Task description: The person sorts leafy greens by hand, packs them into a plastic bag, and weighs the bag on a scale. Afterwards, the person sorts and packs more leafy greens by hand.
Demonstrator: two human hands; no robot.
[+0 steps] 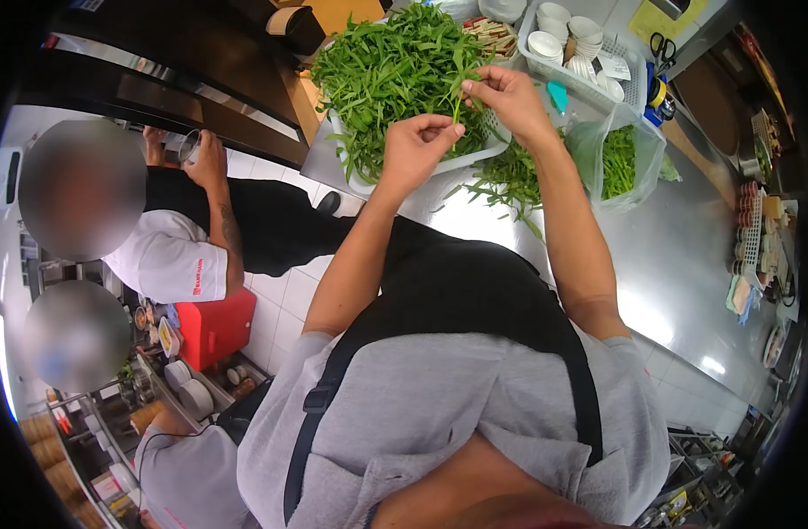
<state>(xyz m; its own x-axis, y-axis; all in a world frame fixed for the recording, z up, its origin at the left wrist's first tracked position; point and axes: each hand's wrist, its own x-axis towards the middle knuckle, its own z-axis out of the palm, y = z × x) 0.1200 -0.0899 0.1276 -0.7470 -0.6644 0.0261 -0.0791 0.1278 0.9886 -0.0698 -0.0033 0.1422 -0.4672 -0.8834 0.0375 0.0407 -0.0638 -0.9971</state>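
Observation:
A large heap of leafy greens (391,75) fills a white plastic basket (461,162) in front of me. Over the basket's near right side, my left hand (419,145) pinches the lower part of a thin green stem (458,109). My right hand (503,99) grips the same sprig higher up, with thumb and forefinger together. To the right, more loose greens (514,181) lie on the steel counter. Beside them an open clear plastic bag (614,163) holds cut green stems.
A white crate (629,75) of small white cups stands at the back right, near black scissors (661,46). The steel counter (677,264) runs along my right. At left, a co-worker in a white shirt (170,251) holds a clear round container; another person is behind, near a red box (214,326).

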